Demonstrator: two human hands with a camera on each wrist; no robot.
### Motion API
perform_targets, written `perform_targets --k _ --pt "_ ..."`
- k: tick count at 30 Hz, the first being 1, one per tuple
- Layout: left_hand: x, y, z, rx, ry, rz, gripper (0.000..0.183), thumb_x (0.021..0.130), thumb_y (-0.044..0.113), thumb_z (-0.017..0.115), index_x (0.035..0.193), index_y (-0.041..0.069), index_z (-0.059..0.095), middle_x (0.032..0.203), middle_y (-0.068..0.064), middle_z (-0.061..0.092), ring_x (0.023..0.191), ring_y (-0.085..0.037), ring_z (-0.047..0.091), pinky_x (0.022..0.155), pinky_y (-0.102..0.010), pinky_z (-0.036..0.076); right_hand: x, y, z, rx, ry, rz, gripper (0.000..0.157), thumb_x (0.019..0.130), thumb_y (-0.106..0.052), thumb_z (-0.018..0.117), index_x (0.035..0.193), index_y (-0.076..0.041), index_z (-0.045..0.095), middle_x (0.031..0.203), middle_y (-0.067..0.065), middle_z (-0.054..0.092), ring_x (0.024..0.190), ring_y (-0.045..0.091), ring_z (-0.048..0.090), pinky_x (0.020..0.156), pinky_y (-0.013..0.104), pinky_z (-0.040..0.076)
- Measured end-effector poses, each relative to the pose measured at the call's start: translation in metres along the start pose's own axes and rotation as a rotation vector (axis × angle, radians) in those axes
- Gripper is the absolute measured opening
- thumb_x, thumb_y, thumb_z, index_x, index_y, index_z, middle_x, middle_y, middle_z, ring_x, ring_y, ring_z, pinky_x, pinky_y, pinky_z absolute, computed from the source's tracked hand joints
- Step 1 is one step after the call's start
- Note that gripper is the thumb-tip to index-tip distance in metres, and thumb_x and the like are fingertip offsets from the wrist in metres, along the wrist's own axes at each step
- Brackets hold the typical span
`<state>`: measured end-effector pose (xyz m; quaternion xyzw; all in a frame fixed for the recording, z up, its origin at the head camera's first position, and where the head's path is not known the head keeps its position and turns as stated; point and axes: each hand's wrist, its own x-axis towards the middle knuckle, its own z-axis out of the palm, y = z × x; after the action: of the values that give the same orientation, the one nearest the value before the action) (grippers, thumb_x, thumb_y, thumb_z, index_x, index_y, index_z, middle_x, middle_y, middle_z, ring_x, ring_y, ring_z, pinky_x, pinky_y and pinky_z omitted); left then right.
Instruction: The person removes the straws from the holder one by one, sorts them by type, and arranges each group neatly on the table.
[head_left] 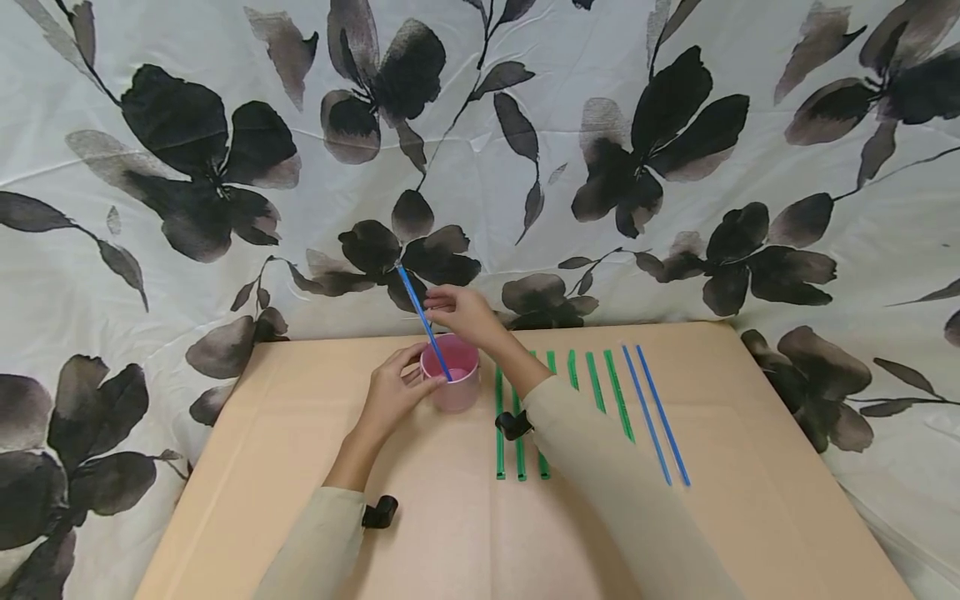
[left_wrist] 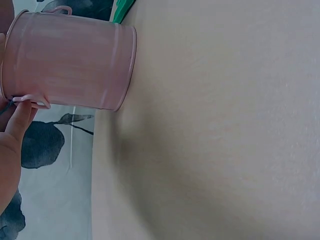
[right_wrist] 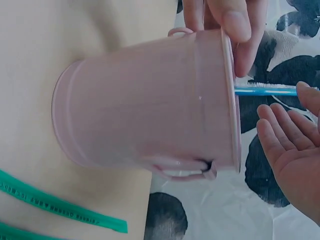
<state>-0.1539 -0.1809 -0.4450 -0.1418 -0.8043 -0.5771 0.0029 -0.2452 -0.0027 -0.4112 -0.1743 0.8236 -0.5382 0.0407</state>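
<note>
My left hand (head_left: 397,383) grips the rim of a small pink bucket (head_left: 456,396), with its fingers at the left side and the thumb toward the front. A thin blue stick (head_left: 414,300) leans in the bucket, its lower end inside and its upper part tilted to the back left. Close beside the stick is my right hand (head_left: 465,317), over the bucket's back right edge with fingers loosely straight. In the right wrist view the right hand's (right_wrist: 295,150) palm shows, and one digit overlaps the blue stick (right_wrist: 265,91); whether it touches is unclear.
Several green strips (head_left: 617,392) lie in a row right of the bucket, partly under my right forearm. Two blue sticks (head_left: 656,412) lie farther right. The tan tabletop (head_left: 750,467) ends at its back edge against a floral cloth (head_left: 525,50).
</note>
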Motion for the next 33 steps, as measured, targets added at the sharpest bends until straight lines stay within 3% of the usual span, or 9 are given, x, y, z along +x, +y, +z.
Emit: perform_targets --k 7,13,18,26,33 --pt "0.008 -0.024 0.004 0.014 0.002 0.02 0.067 0.084 0.0 0.083 0.143 -0.012 0.052 0.14 -0.034 0.056 0.132 -0.051 0.055 0.107 -0.058 0.053 0.01 0.002 0.008 -0.053 0.019 -0.001 0.034 0.099 -0.012 0.071 0.13 0.001 0.067 0.12 0.015 0.075 0.11 0.026 0.073 0.09 0.026 0.064" --pt "0.012 -0.033 0.003 0.031 0.024 0.028 0.068 0.083 0.01 0.087 0.142 -0.003 0.057 0.138 -0.024 0.06 0.13 -0.042 0.06 0.104 -0.045 0.058 0.014 0.005 0.011 -0.079 0.057 -0.023 0.024 0.097 -0.01 0.072 0.119 0.0 0.071 0.108 0.014 0.077 0.098 0.024 0.075 0.082 0.023 0.065" --pt "0.013 -0.034 0.002 0.035 0.037 0.043 0.065 0.083 0.01 0.088 0.14 0.0 0.06 0.135 -0.022 0.063 0.128 -0.041 0.062 0.101 -0.039 0.059 0.015 0.005 0.009 -0.046 0.096 -0.022 0.018 0.098 -0.009 0.072 0.113 -0.002 0.071 0.103 0.012 0.076 0.093 0.021 0.074 0.078 0.022 0.064" --pt "0.033 -0.041 0.018 0.043 0.116 0.031 0.064 0.081 0.01 0.089 0.139 0.001 0.062 0.133 -0.019 0.064 0.126 -0.037 0.063 0.102 -0.039 0.059 0.023 0.007 -0.028 0.074 0.117 -0.123 0.016 0.099 -0.008 0.069 0.115 -0.003 0.069 0.101 0.013 0.073 0.092 0.029 0.074 0.077 0.028 0.067" --pt "0.035 -0.034 0.021 0.052 0.109 -0.004 0.068 0.083 0.007 0.087 0.142 -0.004 0.056 0.138 -0.027 0.06 0.131 -0.042 0.059 0.107 -0.05 0.055 0.015 0.002 -0.063 0.192 0.228 -0.16 0.022 0.099 -0.007 0.07 0.119 0.001 0.068 0.103 0.017 0.072 0.085 0.018 0.073 0.078 0.028 0.067"
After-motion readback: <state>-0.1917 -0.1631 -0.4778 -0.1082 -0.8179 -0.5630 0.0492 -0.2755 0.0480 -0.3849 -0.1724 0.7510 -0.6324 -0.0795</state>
